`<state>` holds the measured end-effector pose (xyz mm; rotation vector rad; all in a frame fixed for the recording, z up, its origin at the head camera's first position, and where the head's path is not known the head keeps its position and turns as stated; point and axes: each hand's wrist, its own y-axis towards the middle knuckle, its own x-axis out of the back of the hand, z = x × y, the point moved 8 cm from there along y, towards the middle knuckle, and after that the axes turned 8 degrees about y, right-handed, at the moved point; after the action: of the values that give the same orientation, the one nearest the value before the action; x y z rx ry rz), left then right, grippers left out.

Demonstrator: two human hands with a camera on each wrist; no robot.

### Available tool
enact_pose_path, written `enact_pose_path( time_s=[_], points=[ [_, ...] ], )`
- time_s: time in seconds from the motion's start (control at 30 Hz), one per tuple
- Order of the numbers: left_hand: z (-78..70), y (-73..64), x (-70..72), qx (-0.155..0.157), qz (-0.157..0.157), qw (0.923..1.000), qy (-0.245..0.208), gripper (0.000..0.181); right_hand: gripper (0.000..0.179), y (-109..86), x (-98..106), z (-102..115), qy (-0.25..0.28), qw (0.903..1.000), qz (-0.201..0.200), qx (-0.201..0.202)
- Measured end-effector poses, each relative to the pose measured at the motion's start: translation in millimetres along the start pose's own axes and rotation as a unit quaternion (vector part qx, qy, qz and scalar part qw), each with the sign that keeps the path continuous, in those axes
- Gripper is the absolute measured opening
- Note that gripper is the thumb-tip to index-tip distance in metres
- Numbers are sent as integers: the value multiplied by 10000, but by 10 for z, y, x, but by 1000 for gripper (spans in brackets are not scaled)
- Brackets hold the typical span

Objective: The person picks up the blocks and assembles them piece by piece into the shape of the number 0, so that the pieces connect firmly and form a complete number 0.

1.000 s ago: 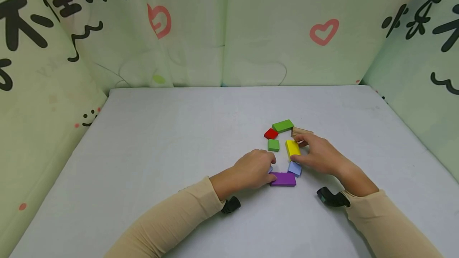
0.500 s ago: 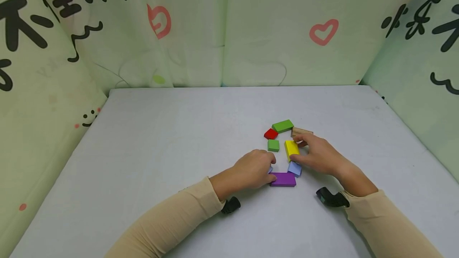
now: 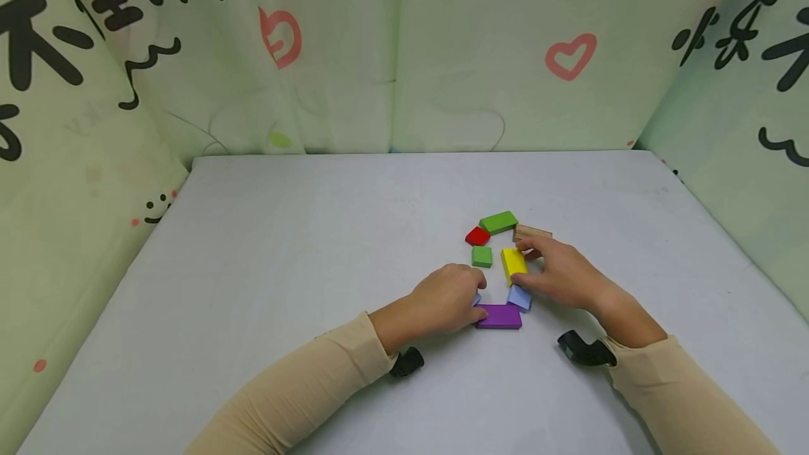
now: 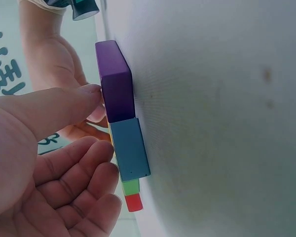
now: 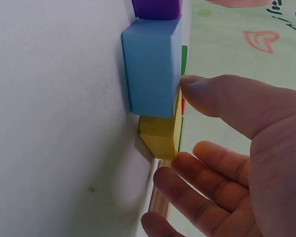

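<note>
In the head view, my left hand rests at a purple block and a mostly covered blue block. The left wrist view shows its thumb touching the purple block and its loosely bent fingers against the blue block. With thumb and forefinger, my right hand pinches a yellow block at its two ends. A second light blue block lies between the yellow and purple ones, close to the right thumb. Beyond the right fingertips is a bare wooden block.
A small green block, a red block and a longer green block continue the ring at its left and far side. The white table is bordered by printed pale green cloth. Each wrist carries a black camera.
The yellow block has shifted very slightly left and toward me between the right thumb and forefinger. My left hand and the other blocks look unmoved.
</note>
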<state>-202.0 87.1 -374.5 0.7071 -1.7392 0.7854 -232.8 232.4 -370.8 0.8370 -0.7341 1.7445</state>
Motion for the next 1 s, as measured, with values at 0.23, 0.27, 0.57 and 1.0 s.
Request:
enact_pose_path(
  time_s=[0.23,0.27,0.57,1.0],
  points=[
    [-4,-2,6,7,-12,10000,28,41,57,-7,14,12,9,10000,4,-14],
    [-5,-3,7,8,-10,10000,31,42,57,-10,15,14,22,10000,5,-12],
    [-6,2,-2,17,26,10000,25,42,57,-19,8,10,62,10000,-33,27],
    [2,3,-11,39,20,10000,-16,42,57,-11,3,6,42,10000,-23,46]
  ],
)
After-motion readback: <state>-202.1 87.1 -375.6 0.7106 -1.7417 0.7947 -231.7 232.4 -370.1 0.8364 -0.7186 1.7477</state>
